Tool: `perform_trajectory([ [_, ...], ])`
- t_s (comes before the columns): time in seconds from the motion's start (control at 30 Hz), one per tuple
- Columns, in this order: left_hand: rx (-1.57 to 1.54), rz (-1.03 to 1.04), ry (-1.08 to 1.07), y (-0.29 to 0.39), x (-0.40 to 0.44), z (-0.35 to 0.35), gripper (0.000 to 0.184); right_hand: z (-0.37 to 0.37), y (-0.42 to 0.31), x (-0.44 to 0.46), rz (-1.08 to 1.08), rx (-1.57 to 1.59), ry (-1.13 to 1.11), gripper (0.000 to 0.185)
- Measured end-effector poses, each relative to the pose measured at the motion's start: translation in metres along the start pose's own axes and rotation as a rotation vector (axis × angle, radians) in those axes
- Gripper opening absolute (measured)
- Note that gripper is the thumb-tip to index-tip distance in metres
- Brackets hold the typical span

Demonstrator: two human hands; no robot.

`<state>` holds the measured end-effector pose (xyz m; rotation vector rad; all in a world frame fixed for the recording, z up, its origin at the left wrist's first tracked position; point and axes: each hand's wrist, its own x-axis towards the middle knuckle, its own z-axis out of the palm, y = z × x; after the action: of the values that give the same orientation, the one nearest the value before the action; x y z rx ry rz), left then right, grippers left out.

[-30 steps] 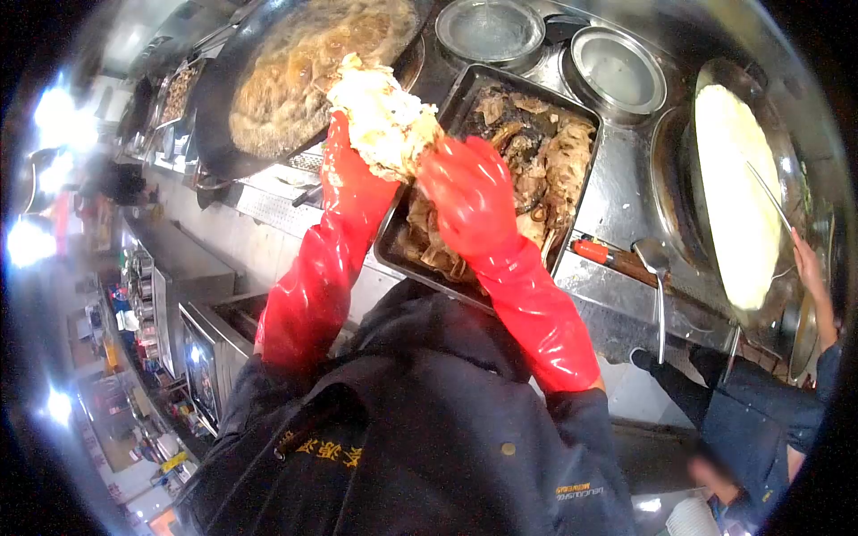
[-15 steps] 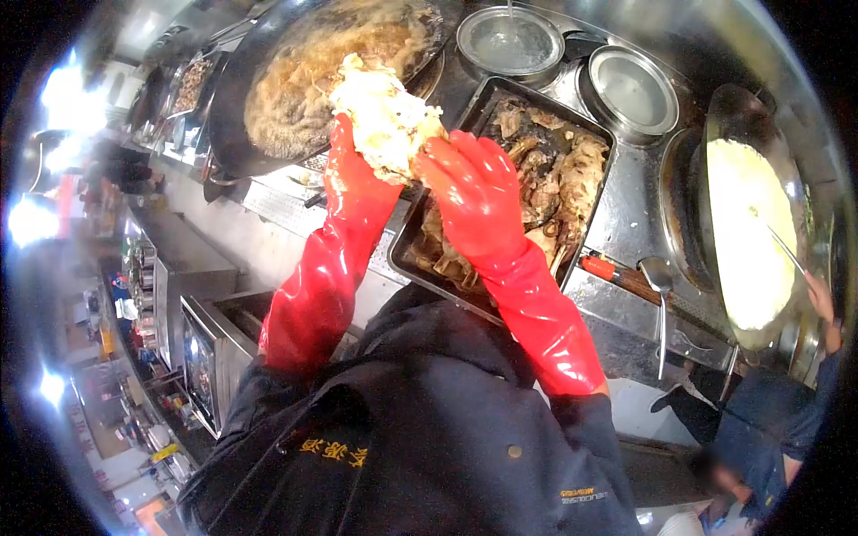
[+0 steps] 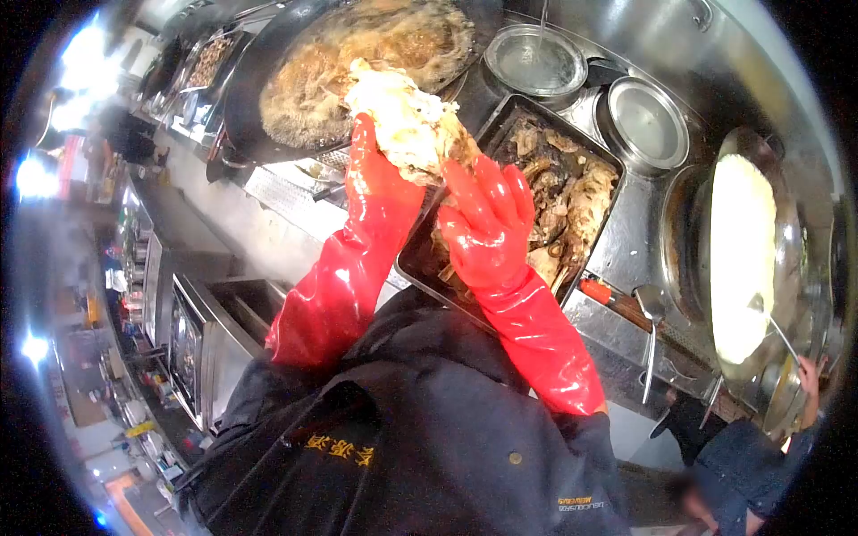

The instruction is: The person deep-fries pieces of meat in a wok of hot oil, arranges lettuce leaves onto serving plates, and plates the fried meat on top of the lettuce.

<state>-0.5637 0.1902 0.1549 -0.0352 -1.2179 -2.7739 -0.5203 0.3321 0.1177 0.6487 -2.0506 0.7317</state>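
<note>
A pale, ragged chunk of cooked meat [image 3: 404,116] is held up between my two hands, both in long red rubber gloves. My left hand [image 3: 382,171] grips it from below and the left, thumb upright along its side. At its lower right edge, my right hand [image 3: 490,219] touches it with the fingertips, the other fingers spread. Beneath my right hand lies a dark rectangular tray [image 3: 601,259] of browned meat pieces [image 3: 572,196]. A large wok [image 3: 246,103] of bubbling brown liquid [image 3: 313,89] stands just behind the chunk.
Two round metal pots [image 3: 536,61] [image 3: 645,123] stand behind the tray. A red-handled tool [image 3: 597,289] and a ladle [image 3: 650,304] lie to its right. At the far right, a co-worker's hand [image 3: 808,375] holds a utensil in a wok of pale yellow food [image 3: 744,259].
My right hand's fingers have loosened and spread at the chunk's edge. The view has shifted, so tray and woks appear further right and lower. The co-worker's utensil has moved down the pale food.
</note>
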Motion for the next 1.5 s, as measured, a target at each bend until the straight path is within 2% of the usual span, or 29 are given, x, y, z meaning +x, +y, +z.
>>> perform_trajectory([
  [0.03,0.057,0.037,0.001,0.001,-0.002,0.002,0.056,-0.001,0.000,0.000,-0.013,0.013,0.003,0.031],
  [0.1,-0.246,-0.163,0.096,0.000,0.002,-0.005,0.053,0.004,-0.004,0.015,0.002,0.003,-0.028,0.021],
  [0.17,-0.298,-0.161,0.026,-0.001,0.003,-0.009,0.053,0.006,-0.005,0.018,0.016,-0.019,-0.062,0.017],
  [0.23,-0.081,-0.038,0.005,-0.001,0.001,-0.007,0.054,-0.001,0.003,-0.002,0.004,0.010,-0.066,0.033],
  [0.3,0.022,0.029,0.025,-0.001,0.003,-0.006,0.054,-0.003,0.002,0.003,-0.005,0.024,-0.061,0.032],
  [0.37,-0.296,-0.138,0.056,-0.004,0.009,-0.015,0.054,0.001,-0.004,0.017,0.029,0.028,-0.018,0.011],
  [0.4,-0.296,-0.140,0.056,-0.005,0.007,-0.018,0.054,0.001,-0.002,0.020,0.018,0.016,-0.027,0.008],
  [0.5,0.098,0.014,-0.001,0.000,0.007,-0.015,0.055,-0.012,0.006,0.012,-0.025,0.062,-0.105,0.011],
  [0.53,-0.144,-0.048,0.026,0.004,0.009,-0.012,0.055,-0.012,0.010,-0.001,-0.017,0.019,-0.048,0.023],
  [0.57,-0.385,-0.116,0.055,0.007,0.010,-0.011,0.055,-0.014,0.015,-0.007,-0.020,0.016,-0.051,0.023],
  [0.63,-0.381,-0.114,0.020,0.009,0.014,-0.020,0.055,-0.016,0.026,-0.019,0.173,0.147,0.037,0.029],
  [0.67,-0.364,-0.125,0.037,0.013,0.014,-0.017,0.058,-0.008,0.024,-0.016,0.380,0.295,0.154,0.030],
  [0.7,-0.344,-0.136,0.053,0.016,0.013,-0.016,0.061,-0.003,0.022,-0.011,0.383,0.293,0.154,0.030],
  [0.77,-0.317,-0.152,0.069,0.018,0.012,-0.017,0.063,0.000,0.022,0.003,1.072,1.040,0.080,0.032],
  [0.8,-0.327,-0.153,-0.005,0.018,0.014,-0.019,0.064,-0.010,0.028,0.016,1.242,1.222,-0.213,0.040],
  [0.83,-0.337,-0.153,-0.081,0.017,0.017,-0.021,0.065,-0.010,0.030,0.023,1.238,1.224,-0.210,0.040],
  [0.9,-0.362,-0.161,-0.135,0.012,0.020,-0.029,0.066,-0.003,0.029,0.035,1.217,1.117,-0.609,0.044],
  [0.93,-0.388,-0.163,-0.185,0.013,0.021,-0.034,0.067,0.000,0.026,0.034,1.191,1.120,-0.567,0.050],
  [0.97,-0.621,-0.265,-0.226,0.018,0.019,-0.033,0.062,0.004,0.026,0.033,1.164,1.126,-0.588,0.050],
  [1.03,-0.354,-0.154,-0.053,0.016,0.016,-0.038,0.067,0.007,0.023,0.034,1.295,1.091,-0.559,0.050],
  [1.07,-0.414,-0.227,-0.090,0.017,0.018,-0.052,0.063,0.008,0.020,0.036,1.349,1.056,-0.543,0.050],
  [1.1,-0.418,-0.208,-0.091,0.016,0.020,-0.063,0.063,0.011,0.019,0.038,1.332,1.056,-0.556,0.050],
  [1.17,-0.146,-0.192,0.022,0.020,0.021,-0.072,0.048,0.020,0.018,0.043,1.265,0.955,-0.568,0.049],
  [1.23,-0.170,-0.170,0.034,0.036,0.027,-0.076,0.045,0.038,0.017,0.051,1.205,0.795,-0.652,0.047],
  [1.3,-0.314,-0.207,0.061,0.037,0.048,-0.094,0.048,0.049,0.013,0.059,1.065,0.797,-0.613,0.048],
  [1.37,-0.337,-0.216,0.087,0.044,0.063,-0.110,0.047,0.057,0.012,0.070,1.065,0.858,-0.625,0.053],
  [1.43,-0.367,-0.233,0.062,0.060,0.074,-0.122,0.044,0.069,0.002,0.084,1.049,1.201,-0.552,0.056],
  [1.47,-0.348,-0.231,0.076,0.066,0.079,-0.132,0.042,0.076,-0.017,0.095,1.200,1.062,-0.474,0.054],
  [1.5,-0.330,-0.228,0.090,0.075,0.085,-0.139,0.040,0.083,-0.031,0.111,1.202,1.041,-0.479,0.054],
])
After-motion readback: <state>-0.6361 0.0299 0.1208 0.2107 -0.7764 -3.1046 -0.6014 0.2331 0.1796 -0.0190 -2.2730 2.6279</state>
